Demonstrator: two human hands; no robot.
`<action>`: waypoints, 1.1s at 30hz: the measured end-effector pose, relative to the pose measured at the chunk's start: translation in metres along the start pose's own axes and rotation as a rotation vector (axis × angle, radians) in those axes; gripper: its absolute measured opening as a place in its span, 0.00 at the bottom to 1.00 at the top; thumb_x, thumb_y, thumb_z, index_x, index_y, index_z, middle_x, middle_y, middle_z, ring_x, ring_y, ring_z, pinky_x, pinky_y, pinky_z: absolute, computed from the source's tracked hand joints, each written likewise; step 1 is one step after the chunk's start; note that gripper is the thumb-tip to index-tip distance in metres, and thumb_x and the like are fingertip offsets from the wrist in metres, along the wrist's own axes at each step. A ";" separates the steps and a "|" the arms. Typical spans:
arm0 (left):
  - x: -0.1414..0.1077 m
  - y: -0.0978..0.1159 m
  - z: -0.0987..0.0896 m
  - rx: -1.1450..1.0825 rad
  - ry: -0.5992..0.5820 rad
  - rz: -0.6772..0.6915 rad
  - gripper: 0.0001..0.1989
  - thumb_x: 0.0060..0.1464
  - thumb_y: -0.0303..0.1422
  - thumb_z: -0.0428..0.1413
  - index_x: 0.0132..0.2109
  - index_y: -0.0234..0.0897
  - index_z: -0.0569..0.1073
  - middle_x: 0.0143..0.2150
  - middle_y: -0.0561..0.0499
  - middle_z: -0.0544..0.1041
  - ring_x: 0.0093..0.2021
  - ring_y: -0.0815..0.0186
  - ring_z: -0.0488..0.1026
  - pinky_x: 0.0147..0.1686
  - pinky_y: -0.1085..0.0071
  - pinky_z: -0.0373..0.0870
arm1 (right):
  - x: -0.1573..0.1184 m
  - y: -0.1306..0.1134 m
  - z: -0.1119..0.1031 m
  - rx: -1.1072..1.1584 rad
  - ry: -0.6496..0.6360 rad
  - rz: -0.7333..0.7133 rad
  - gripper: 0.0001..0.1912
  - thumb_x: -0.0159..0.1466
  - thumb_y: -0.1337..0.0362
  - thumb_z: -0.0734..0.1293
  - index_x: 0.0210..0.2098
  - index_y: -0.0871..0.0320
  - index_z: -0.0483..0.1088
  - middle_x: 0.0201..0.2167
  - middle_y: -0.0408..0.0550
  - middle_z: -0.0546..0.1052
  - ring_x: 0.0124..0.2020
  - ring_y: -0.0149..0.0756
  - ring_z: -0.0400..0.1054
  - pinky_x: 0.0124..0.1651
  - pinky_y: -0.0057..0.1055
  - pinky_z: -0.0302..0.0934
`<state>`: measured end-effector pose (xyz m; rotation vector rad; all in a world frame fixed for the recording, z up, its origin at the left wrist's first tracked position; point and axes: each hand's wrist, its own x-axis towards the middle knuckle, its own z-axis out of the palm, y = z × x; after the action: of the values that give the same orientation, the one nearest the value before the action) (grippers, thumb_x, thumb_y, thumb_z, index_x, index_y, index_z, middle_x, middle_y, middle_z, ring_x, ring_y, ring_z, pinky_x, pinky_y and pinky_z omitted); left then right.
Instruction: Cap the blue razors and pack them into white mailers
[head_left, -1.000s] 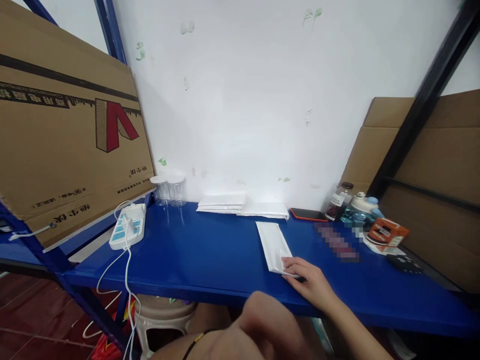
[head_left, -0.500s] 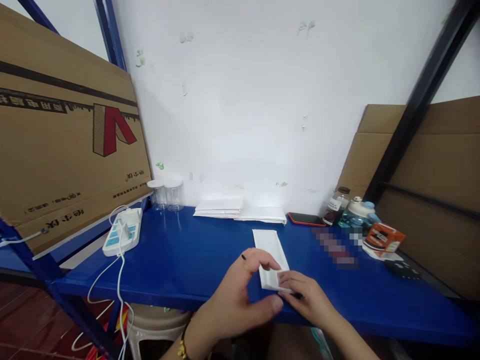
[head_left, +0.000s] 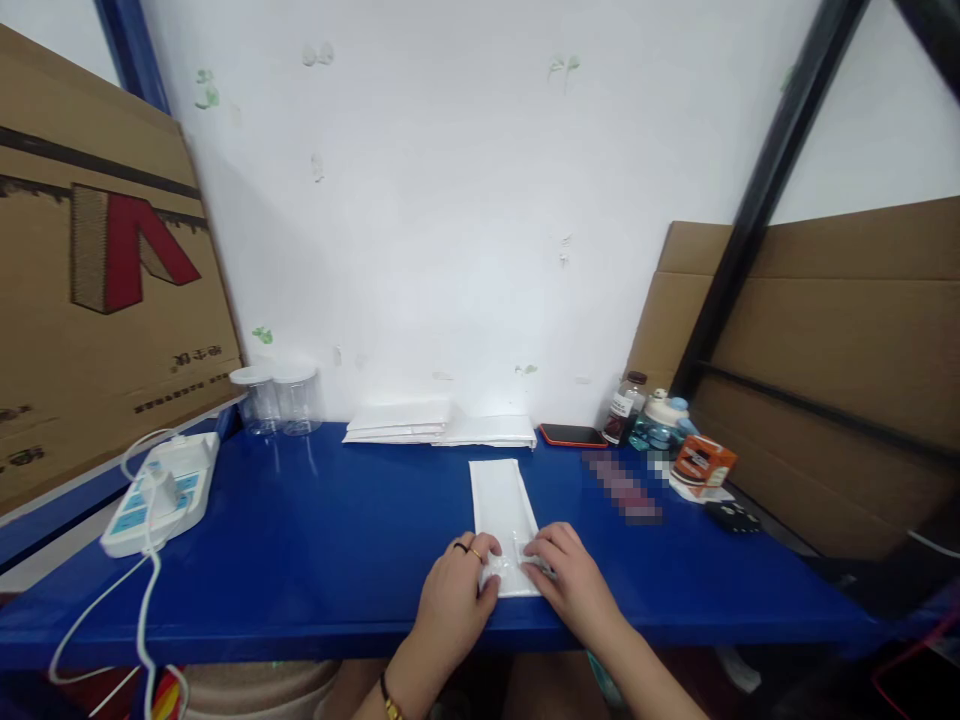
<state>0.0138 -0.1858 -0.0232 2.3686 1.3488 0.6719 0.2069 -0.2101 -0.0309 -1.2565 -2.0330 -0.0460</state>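
Observation:
A long, flat white packet (head_left: 499, 495), which looks like a folded envelope, lies lengthwise on the blue table, its near end close to the front edge. My left hand (head_left: 456, 595), with a ring on one finger, is closed at the packet's near left edge, thumb and fingers curled together. On the opposite edge, my right hand (head_left: 574, 580) has its fingers bent down onto the near end. Shiny, wrinkled clear material shows between the two hands; whether it belongs to the packet I cannot tell.
Stacks of white packets (head_left: 397, 422) lie against the wall. A power strip (head_left: 169, 490) and two clear jars (head_left: 298, 402) stand left. On the right are a phone (head_left: 574, 436), a dark bottle (head_left: 624, 408), a teal cup (head_left: 658, 425) and an orange box (head_left: 703, 465).
My left hand, spread above the packet before, has come down and closed at its left edge. My right hand now sits at the right edge. The view has turned slightly right.

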 end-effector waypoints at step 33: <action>0.081 -0.113 -0.086 -0.197 0.225 -0.208 0.18 0.52 0.37 0.50 0.49 0.36 0.68 0.43 0.48 0.74 0.32 0.67 0.70 0.35 0.71 0.66 | 0.158 0.112 -0.065 0.660 0.394 0.574 0.19 0.52 0.55 0.69 0.36 0.64 0.73 0.29 0.51 0.78 0.29 0.40 0.72 0.28 0.30 0.67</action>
<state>-0.0780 -0.0555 0.0107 2.0125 1.5170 0.9822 0.2917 -0.0564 0.0737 -1.2167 -1.1489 0.5578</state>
